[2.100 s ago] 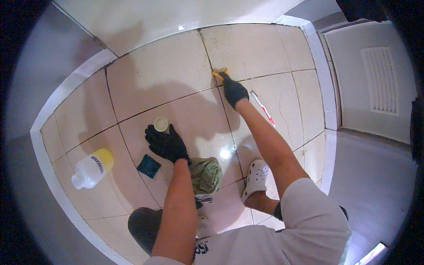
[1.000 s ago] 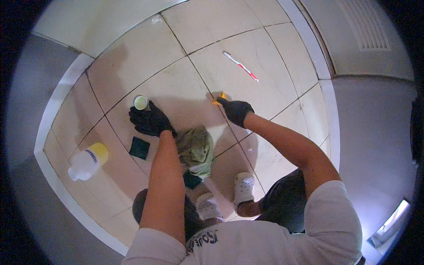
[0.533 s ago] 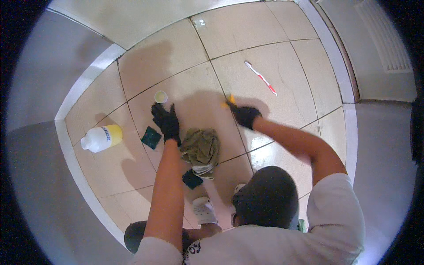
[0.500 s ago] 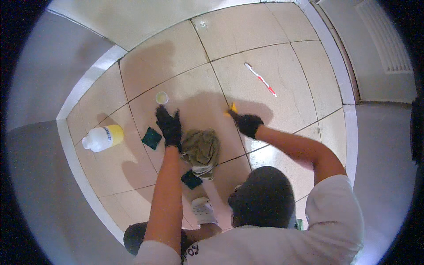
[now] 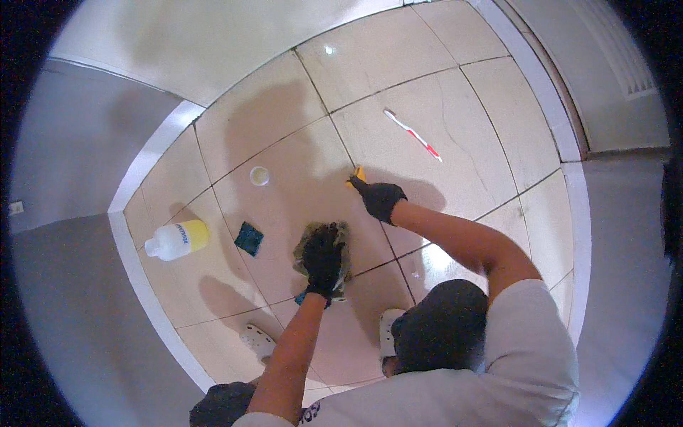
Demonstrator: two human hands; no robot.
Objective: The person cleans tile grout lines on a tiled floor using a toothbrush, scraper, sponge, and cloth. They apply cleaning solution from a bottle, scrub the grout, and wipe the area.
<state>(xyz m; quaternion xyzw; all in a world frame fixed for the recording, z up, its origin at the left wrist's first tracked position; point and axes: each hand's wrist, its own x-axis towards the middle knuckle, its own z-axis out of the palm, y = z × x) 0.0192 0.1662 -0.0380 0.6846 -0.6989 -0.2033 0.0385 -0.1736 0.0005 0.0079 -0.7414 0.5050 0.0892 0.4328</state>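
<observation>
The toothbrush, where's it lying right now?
Head view: the toothbrush lies on the floor tiles, upper right, beyond the right hand, touching nothing.

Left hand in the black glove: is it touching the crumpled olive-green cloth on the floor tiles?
Touching. The head view shows the left hand pressed flat on the crumpled olive-green cloth.

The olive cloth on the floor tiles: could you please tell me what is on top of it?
The left hand, in a black glove, presses on the olive cloth. Whatever lies beneath the cloth is covered.
</observation>
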